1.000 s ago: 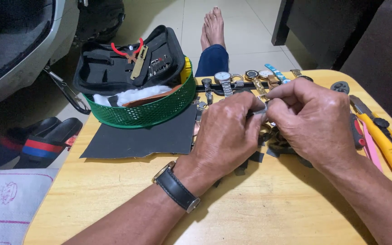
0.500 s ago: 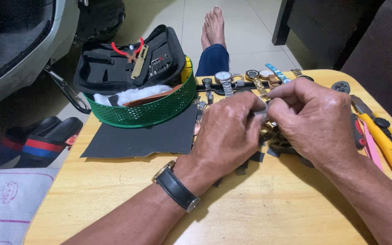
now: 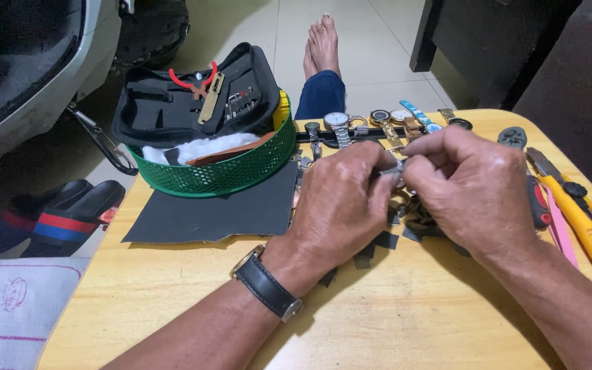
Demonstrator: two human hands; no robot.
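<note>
Where both hands (image 3: 405, 188) meet, small metal pc (image 3: 393, 171) pinched btwn fingertips.

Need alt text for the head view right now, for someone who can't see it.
Both hands meet over a wooden table, the left hand and right hand pinching a small metal part between their fingertips. Behind them lies a row of watches; a green basket holding a black tool case sits left, a yellow knife right.
</note>
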